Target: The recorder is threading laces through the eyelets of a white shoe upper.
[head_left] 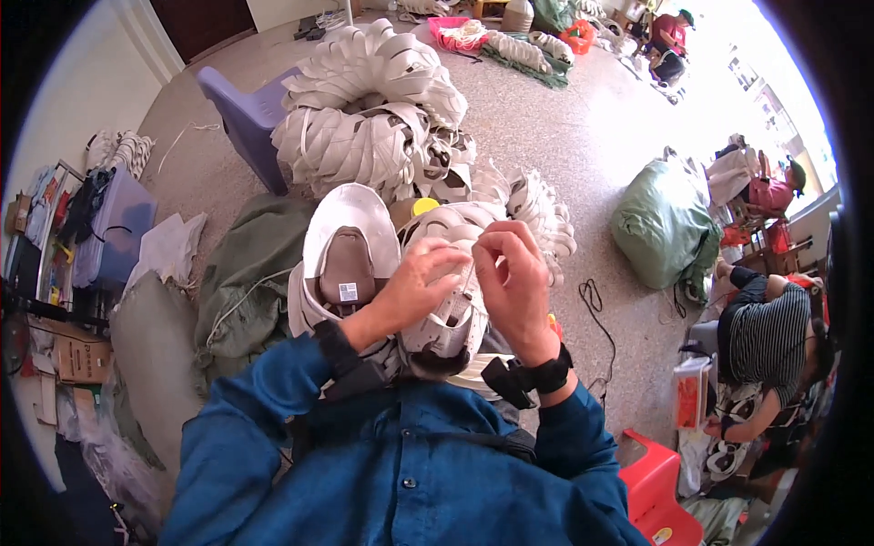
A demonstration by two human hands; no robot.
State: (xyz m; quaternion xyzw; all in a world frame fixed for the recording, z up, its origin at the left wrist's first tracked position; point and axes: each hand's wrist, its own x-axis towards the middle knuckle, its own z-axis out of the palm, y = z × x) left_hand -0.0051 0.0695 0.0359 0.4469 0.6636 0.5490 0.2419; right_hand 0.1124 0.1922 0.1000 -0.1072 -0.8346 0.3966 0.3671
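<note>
A white shoe upper (443, 329) with eyelets lies in front of my body, its dark heel opening toward me. Over its upper part, my left hand (421, 284) reaches in with fingers bent together near the thumb. Close beside it, my right hand (513, 284) is raised in a pinch, fingers curled in. Whatever is between the fingertips of either hand is too small to make out. Left of my hands rests another white upper (351, 204) with a brown tongue (346, 264) bearing a small white label.
Large coiled bundles of white uppers (364, 146) are stacked ahead, by a purple chair (246, 127). Grey-green sacking (250, 264) lies at left. A green sack (660, 223) and a red stool (657, 487) stand at right, where a person in a striped shirt (769, 332) bends over.
</note>
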